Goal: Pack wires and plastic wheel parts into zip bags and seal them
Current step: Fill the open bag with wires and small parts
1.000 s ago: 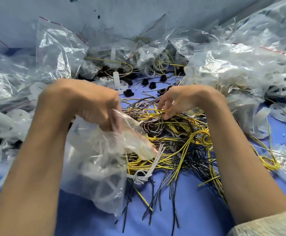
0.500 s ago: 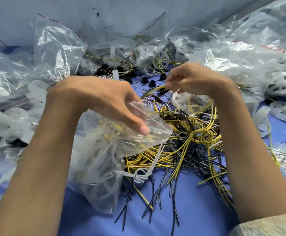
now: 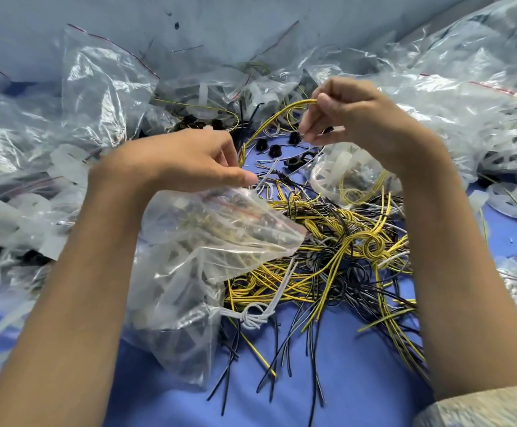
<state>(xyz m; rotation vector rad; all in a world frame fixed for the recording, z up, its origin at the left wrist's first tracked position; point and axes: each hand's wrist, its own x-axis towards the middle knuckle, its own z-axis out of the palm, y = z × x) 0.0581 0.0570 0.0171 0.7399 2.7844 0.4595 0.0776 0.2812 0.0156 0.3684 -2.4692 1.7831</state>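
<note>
My left hand (image 3: 189, 161) pinches the top edge of a clear zip bag (image 3: 201, 254) that hangs open below it, with white plastic parts inside. My right hand (image 3: 352, 118) is raised above the pile and pinches a loop of yellow wire (image 3: 277, 117) that trails down toward the left hand. A tangled heap of yellow, black and white wires (image 3: 337, 257) lies on the blue surface between my forearms. A bundle of white wire (image 3: 255, 315) lies knotted at the bag's lower right.
Crumpled clear bags with white wheel parts are heaped on the left (image 3: 75, 97) and the right (image 3: 479, 97). Small black ring parts (image 3: 292, 161) are scattered behind the wire heap. A filled bag (image 3: 352, 177) lies under my right wrist. Blue table surface (image 3: 328, 396) shows in front.
My right hand rose from the wire heap, pulling a yellow wire up and leftward. My left hand shifted its grip to the bag's top edge, and the bag mouth turned toward the wires.
</note>
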